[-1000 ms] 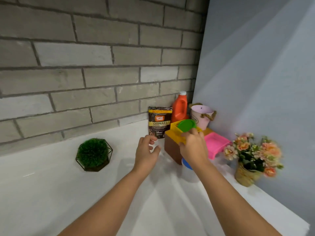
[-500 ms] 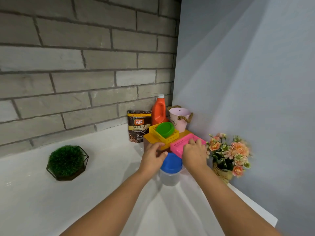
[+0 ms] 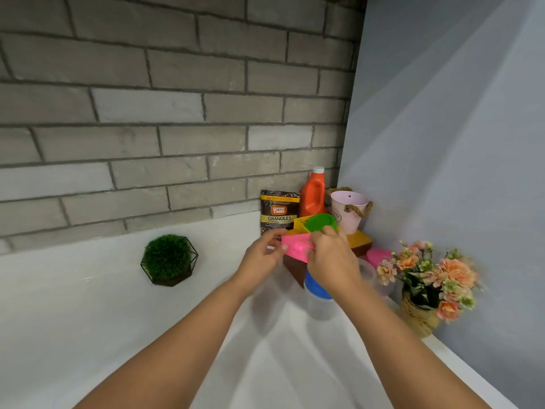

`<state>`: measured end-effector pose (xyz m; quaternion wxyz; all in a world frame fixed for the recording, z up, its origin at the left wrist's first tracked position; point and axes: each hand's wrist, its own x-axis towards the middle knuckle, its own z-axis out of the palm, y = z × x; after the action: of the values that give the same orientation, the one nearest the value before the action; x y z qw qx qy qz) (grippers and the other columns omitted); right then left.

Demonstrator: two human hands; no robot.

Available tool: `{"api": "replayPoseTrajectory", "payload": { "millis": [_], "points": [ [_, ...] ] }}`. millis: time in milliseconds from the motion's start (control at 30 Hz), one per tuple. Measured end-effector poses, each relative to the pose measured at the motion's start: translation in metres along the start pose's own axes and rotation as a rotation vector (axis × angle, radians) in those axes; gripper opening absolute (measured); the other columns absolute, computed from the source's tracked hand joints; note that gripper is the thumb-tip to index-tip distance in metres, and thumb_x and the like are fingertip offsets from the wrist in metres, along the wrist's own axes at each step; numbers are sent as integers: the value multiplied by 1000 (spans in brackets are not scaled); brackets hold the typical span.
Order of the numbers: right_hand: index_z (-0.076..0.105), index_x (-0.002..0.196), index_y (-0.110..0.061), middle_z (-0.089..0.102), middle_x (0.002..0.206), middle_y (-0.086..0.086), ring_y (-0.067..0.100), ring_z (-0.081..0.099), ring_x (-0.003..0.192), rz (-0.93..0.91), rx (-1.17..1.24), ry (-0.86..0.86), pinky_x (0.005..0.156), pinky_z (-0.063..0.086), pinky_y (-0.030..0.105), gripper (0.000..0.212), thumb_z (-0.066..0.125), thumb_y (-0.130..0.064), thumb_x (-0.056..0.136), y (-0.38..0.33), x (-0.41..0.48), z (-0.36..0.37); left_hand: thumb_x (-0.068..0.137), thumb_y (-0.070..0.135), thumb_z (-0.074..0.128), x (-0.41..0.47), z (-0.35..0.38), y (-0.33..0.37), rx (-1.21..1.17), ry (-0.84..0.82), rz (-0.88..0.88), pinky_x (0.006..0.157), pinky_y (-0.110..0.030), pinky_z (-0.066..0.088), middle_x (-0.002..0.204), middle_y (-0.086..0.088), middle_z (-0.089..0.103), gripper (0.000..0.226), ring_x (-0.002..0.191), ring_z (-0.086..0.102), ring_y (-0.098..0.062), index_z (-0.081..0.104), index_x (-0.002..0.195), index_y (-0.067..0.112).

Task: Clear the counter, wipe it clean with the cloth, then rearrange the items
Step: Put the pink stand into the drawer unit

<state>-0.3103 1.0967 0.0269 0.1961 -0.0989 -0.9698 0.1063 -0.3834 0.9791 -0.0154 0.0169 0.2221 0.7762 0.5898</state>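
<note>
Pink tray (image 3: 295,246) at frame centre, held tilted above brown box (image 3: 293,271). Left hand (image 3: 261,256) pinches tray's left edge, thumb on top. Right hand (image 3: 331,261) grips right side, fingers curled. Blue-lidded jar (image 3: 315,287) stands on white counter (image 3: 118,320), just below right hand. Green plant ball (image 3: 168,256) left of centre.

A: What colour is the counter (image 3: 88,320)?
B: White. The bricks (image 3: 177,113) are grey with darker joints.
A: And at the back?
B: Orange bottle (image 3: 313,193) with a white cap, a dark brown pouch (image 3: 279,214) with a yellow band, and a pale pink bucket (image 3: 348,211).
A: In front?
B: Hot pink tray (image 3: 296,246), green bowl (image 3: 318,222), yellow basket (image 3: 300,224), blue lid (image 3: 317,286), brown box (image 3: 295,268).
A: The plants?
B: Green plant (image 3: 168,258) in a black frame, and peach and orange flowers (image 3: 427,273).
</note>
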Motion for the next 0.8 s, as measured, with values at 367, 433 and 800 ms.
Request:
{"api": "replayPoseTrajectory", "payload": {
  "millis": [367,433,800],
  "points": [
    [58,110,-6,50,117,10,27,39,112,-208,155,51,85,39,36,24,42,-18,96,-127,-38,-4,89,1,56,-88,-136,7,-164,126,-62,67,-19,52,82,-5,55,18,69,63,-14,59,99,16],
    [59,110,-7,47,116,9,27,39,112,-226,204,31,78,41,35,25,42,-20,97,-159,-54,-2,88,-1,57,-112,-168,6,-162,152,-58,66,-19,53,79,-3,54,18,64,63,-10,59,99,13],
    [56,108,-12,52,105,13,25,46,83,-307,480,-147,68,35,28,20,44,-22,96,-357,-160,21,88,1,59,-281,-355,-10,-37,362,-69,69,-22,54,78,-5,51,18,61,62,-12,60,96,16]
  ]
}}
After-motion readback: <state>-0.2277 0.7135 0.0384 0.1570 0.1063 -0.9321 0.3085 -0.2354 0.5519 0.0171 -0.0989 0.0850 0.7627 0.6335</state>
